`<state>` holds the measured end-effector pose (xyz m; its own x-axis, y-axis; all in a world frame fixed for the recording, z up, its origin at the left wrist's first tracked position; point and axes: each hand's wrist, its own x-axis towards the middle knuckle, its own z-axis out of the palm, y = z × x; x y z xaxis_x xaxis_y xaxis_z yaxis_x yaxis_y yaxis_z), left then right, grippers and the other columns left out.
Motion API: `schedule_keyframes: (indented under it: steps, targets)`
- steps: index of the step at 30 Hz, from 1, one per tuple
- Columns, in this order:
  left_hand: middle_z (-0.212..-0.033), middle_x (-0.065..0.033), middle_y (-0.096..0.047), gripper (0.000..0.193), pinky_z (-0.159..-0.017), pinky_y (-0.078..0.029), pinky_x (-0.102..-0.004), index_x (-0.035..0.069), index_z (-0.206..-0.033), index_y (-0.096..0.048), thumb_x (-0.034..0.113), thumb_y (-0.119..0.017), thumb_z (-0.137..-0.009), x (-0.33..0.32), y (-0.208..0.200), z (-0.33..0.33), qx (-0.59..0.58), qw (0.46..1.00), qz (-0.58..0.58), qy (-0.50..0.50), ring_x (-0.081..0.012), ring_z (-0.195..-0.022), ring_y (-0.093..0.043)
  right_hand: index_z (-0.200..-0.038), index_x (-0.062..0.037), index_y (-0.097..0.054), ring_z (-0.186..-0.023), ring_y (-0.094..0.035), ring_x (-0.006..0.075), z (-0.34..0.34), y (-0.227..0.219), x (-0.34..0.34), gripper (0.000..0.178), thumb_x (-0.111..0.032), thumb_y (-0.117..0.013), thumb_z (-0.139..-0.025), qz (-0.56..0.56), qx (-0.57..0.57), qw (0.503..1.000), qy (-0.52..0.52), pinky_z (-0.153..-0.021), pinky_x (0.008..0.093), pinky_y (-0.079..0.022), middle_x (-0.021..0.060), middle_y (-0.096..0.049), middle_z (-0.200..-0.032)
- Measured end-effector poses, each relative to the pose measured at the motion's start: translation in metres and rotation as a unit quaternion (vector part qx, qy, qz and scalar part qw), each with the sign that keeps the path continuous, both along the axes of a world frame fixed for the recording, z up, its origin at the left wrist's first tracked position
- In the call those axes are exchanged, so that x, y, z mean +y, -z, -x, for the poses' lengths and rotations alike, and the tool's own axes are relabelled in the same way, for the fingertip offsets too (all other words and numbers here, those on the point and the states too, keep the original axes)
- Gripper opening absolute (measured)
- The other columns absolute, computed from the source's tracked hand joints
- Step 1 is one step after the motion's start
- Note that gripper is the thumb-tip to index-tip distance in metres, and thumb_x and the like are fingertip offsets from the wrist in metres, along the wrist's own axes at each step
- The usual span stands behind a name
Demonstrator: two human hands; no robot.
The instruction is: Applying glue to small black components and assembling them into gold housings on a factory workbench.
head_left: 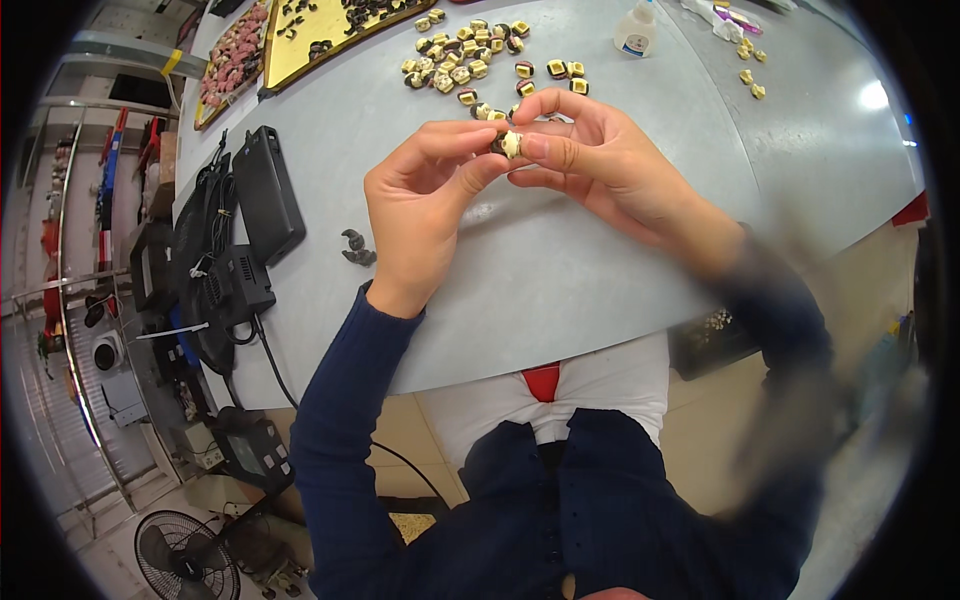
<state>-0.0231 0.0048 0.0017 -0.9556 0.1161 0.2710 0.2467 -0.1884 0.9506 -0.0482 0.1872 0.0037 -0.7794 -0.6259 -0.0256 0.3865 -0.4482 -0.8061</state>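
Note:
My left hand (415,200) and my right hand (625,170) meet above the grey table (540,270). Between their fingertips is a small cream and dark brown moulded piece (511,145), pinched from both sides. Part of it is hidden by the fingers. Just beyond the hands lie several loose cream-and-dark pieces (524,70) of similar size, some with a square hollow facing up. A heap of similar pieces (478,69) is farther back. Beside my left wrist are a few dark curved pieces (355,240).
A gold tray (295,65) with dark bits and a tray of pink pieces (235,65) stand at the back left. A bottle (637,30) is at the back; small yellow pieces (747,76) lie right. A black box (268,195) with cables lines the left edge.

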Motion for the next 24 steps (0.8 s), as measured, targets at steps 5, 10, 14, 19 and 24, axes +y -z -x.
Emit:
schedule_keyframes:
  steps: [5,10,14,19,24]
  targets:
    - [-0.105,-0.0109,-0.062,0.02,-0.085,-0.045,-0.0302,0.002,-0.094,-0.066,-0.004,-0.068,-0.075,-0.008,-0.001,0.007,0.091,0.991,0.101,-0.019,-0.0186,-0.099,-0.057,-0.107,-0.0066,-0.049,-0.098,-0.057,0.012,0.001,-0.002,0.0,0.03,-0.017,-0.065,-0.084,0.005,0.002,1.0,-0.002,-0.09,0.0277,-0.045,0.0047,-0.06,-0.103]
    - [-0.105,-0.0081,-0.063,0.024,-0.072,-0.041,-0.025,0.005,-0.096,-0.068,0.01,-0.072,-0.073,-0.031,-0.021,0.019,0.173,0.952,0.238,-0.077,-0.0159,-0.093,-0.056,-0.12,0.0024,-0.05,-0.106,-0.054,0.0135,0.004,-0.009,0.003,0.04,-0.016,-0.06,-0.087,-0.029,0.06,0.996,0.053,-0.095,0.0273,-0.042,0.0097,-0.057,-0.113]
    - [-0.087,-0.0032,-0.064,0.018,-0.07,-0.042,-0.0259,0.007,-0.089,-0.068,0.013,-0.072,-0.072,-0.069,-0.042,0.022,0.128,0.88,0.457,-0.02,-0.0155,-0.079,-0.056,-0.118,0.0021,-0.055,-0.107,-0.051,0.0119,0.012,-0.001,0.009,0.034,-0.016,-0.057,-0.089,-0.059,0.08,0.991,0.084,-0.091,0.0235,-0.04,0.009,-0.057,-0.114]
    - [-0.079,-0.0008,-0.058,0.016,-0.07,-0.039,-0.0246,0.005,-0.084,-0.068,0.01,-0.072,-0.07,-0.095,-0.05,0.01,-0.04,0.847,0.523,0.094,-0.0112,-0.072,-0.047,-0.112,0.001,-0.058,-0.095,-0.053,0.0105,0.019,0.008,0.013,0.03,-0.017,-0.058,-0.089,-0.11,0.153,0.976,0.107,-0.082,0.0233,-0.042,0.0068,-0.059,-0.104]
    - [-0.08,-0.0031,-0.06,0.019,-0.064,-0.041,-0.0255,0.006,-0.082,-0.068,0.013,-0.076,-0.066,-0.101,-0.059,0.002,-0.074,0.81,0.563,0.147,-0.0138,-0.069,-0.051,-0.111,0.0012,-0.058,-0.084,-0.053,0.0095,0.024,0.006,0.014,0.029,-0.015,-0.06,-0.087,-0.239,0.221,0.936,0.133,-0.079,0.0226,-0.043,0.0058,-0.061,-0.098]
